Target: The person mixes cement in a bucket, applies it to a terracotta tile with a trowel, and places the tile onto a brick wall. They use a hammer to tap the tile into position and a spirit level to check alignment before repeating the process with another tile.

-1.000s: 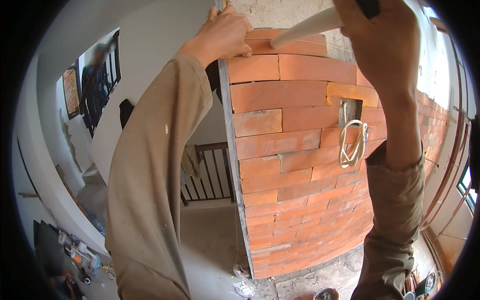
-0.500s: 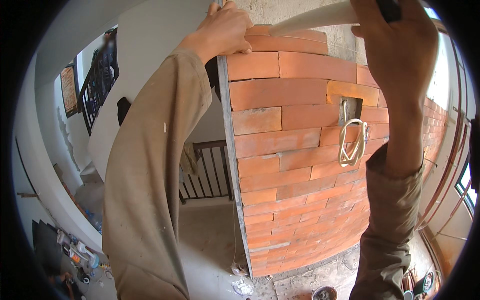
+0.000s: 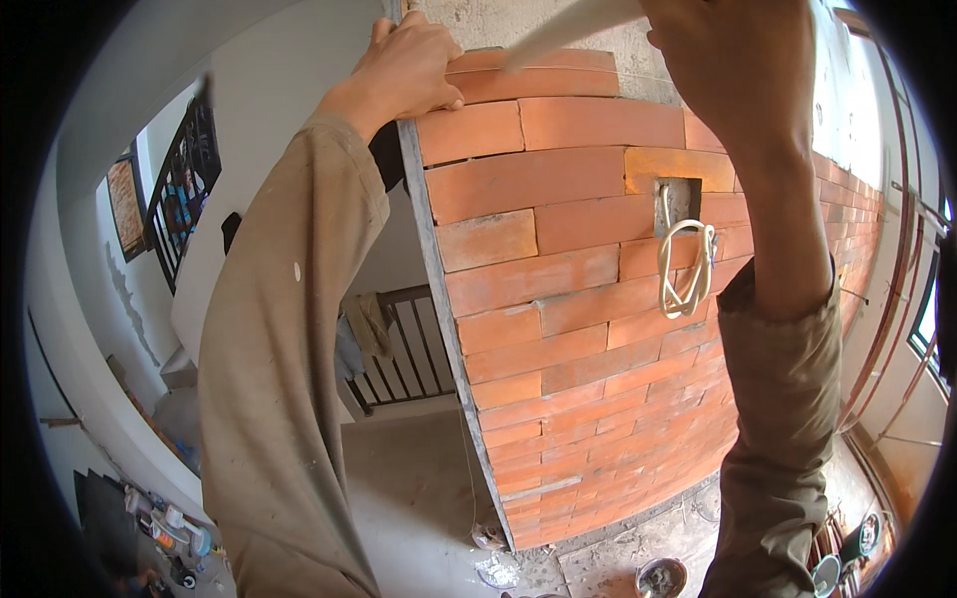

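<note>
My left hand (image 3: 409, 75) is closed around the left end of the top brick (image 3: 558, 76), with the fingers over its top and the thumb at its lower front. A thin string (image 3: 588, 70) runs across the front of that brick. At the upper right, my right hand (image 3: 743, 70) grips a long, pale, tapering blade-like tool (image 3: 573, 30). Its narrow end lies over the top brick, right of my left hand. The tool is blurred, and its grip is cut off by the upper edge, so its exact kind is unclear.
Below stands an orange brick wall (image 3: 558, 279) with a grey strip (image 3: 439, 269) along its left edge. A coil of cream cable (image 3: 685, 269) hangs from a recessed box (image 3: 680, 199). A bucket (image 3: 661, 577) stands at the wall's foot; a dark railing (image 3: 414, 344) is behind left.
The wall and both hands have shifted left in view. The pale tool is now more blurred, its narrow end still over the top brick. My left hand keeps its hold on the brick end.
</note>
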The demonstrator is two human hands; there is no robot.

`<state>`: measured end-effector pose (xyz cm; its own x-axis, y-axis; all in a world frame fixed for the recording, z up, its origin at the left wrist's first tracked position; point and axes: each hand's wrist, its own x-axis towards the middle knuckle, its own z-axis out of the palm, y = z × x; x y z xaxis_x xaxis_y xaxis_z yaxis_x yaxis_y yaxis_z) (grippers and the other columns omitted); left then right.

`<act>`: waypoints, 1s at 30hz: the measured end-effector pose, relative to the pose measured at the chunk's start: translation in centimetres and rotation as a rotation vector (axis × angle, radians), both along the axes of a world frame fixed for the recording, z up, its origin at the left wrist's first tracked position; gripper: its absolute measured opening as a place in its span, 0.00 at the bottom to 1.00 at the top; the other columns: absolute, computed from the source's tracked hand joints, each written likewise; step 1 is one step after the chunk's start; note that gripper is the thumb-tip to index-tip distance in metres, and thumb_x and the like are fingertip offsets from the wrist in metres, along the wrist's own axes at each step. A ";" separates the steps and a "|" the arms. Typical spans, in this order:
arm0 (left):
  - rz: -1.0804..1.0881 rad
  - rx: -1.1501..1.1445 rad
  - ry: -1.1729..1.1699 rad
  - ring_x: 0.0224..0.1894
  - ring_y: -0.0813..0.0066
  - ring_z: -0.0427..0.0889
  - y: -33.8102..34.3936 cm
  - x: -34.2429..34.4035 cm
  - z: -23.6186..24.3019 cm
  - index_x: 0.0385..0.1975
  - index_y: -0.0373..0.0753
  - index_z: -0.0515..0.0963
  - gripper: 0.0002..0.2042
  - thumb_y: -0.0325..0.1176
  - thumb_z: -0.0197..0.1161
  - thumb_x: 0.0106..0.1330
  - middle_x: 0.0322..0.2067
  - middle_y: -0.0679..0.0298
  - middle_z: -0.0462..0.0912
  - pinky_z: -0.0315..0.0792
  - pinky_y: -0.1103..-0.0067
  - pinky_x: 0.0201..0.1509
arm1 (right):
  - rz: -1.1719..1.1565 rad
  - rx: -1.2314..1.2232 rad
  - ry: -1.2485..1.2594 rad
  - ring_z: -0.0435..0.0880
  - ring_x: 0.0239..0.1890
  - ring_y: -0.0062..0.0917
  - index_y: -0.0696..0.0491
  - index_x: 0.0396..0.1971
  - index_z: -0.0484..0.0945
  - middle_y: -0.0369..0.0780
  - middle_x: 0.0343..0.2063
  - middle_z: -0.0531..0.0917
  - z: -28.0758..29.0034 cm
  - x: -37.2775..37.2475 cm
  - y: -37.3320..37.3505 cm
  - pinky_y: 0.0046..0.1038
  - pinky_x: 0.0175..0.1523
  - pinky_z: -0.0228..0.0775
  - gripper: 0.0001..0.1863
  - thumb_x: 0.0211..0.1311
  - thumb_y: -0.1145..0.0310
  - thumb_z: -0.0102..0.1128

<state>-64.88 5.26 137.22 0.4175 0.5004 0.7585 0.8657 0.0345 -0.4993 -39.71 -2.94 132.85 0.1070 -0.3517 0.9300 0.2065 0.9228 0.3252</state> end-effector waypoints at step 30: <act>0.092 -0.017 0.016 0.59 0.61 0.71 -0.3 0.5 -0.1 0.53 0.34 0.80 0.27 0.41 0.72 0.53 0.48 0.56 0.80 0.55 0.68 0.67 | -0.506 0.203 0.401 0.84 0.35 0.29 0.55 0.59 0.76 0.44 0.41 0.86 -1.7 2.6 3.6 0.29 0.43 0.75 0.27 0.55 0.79 0.57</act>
<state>-64.36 4.94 137.09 0.3811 0.5501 0.7431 0.8515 0.1044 -0.5139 -37.15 0.71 131.10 0.2060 -0.6128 0.7629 0.7382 0.6091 0.2900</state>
